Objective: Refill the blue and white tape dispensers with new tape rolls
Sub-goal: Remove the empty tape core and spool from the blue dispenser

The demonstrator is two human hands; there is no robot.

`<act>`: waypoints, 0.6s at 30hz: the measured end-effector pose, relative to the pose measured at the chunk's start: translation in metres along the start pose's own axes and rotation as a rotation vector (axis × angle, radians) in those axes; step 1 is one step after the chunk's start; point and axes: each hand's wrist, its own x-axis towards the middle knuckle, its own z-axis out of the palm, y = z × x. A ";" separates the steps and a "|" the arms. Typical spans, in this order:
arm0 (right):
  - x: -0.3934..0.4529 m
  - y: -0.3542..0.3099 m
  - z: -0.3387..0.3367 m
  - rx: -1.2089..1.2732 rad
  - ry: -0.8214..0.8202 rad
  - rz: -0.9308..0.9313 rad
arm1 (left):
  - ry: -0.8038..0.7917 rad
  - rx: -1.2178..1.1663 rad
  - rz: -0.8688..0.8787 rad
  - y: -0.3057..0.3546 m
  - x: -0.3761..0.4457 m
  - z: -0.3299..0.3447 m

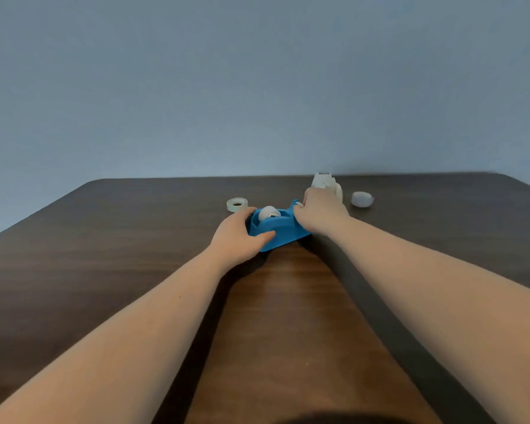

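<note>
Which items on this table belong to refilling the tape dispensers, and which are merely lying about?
Belonging to the job:
blue dispenser, held by left hand and right hand
white dispenser
loose tape roll

Lying about:
small greyish object, too blurred to identify

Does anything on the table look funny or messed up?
Nothing looks broken or spilled. The blue dispenser sits tilted, because the left hand and right hand are gripping its two ends. A loose tape roll lies flat beside it. A crumpled whitish lump sits near the white dispenser; what it is I can't tell.
</note>
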 end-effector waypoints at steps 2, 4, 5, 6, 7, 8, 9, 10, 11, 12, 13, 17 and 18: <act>-0.027 0.007 0.000 0.052 0.045 -0.004 | -0.001 -0.088 0.002 0.001 -0.021 0.001; -0.051 0.012 -0.003 0.061 0.083 -0.013 | -0.005 -0.184 0.007 0.003 -0.038 0.002; -0.063 0.013 -0.006 0.059 0.097 -0.018 | -0.010 -0.226 0.006 0.004 -0.045 0.002; -0.074 0.014 -0.009 0.055 0.103 -0.023 | -0.017 -0.265 0.003 0.005 -0.051 0.002; -0.084 0.014 -0.013 0.053 0.103 -0.024 | -0.033 -0.293 -0.001 0.006 -0.056 0.002; -0.092 0.015 -0.016 0.050 0.098 -0.022 | -0.058 -0.310 -0.007 0.006 -0.059 0.001; -0.099 0.015 -0.020 0.040 0.094 -0.022 | -0.087 -0.314 -0.009 0.006 -0.061 0.000; -0.104 0.016 -0.023 0.029 0.088 -0.023 | -0.116 -0.316 -0.010 0.005 -0.061 -0.001; -0.108 0.017 -0.026 0.023 0.085 -0.022 | -0.143 -0.319 -0.005 0.005 -0.060 -0.002; -0.111 0.019 -0.027 0.032 0.091 -0.022 | -0.166 -0.331 0.001 0.005 -0.059 -0.003; -0.112 0.021 -0.026 0.061 0.107 -0.024 | -0.185 -0.347 0.005 0.005 -0.058 -0.004; -0.114 0.028 -0.011 0.349 0.073 -0.046 | -0.250 -0.374 -0.034 0.006 -0.054 -0.007; -0.115 0.029 -0.008 0.394 0.018 -0.060 | -0.268 -0.382 -0.042 0.006 -0.053 -0.008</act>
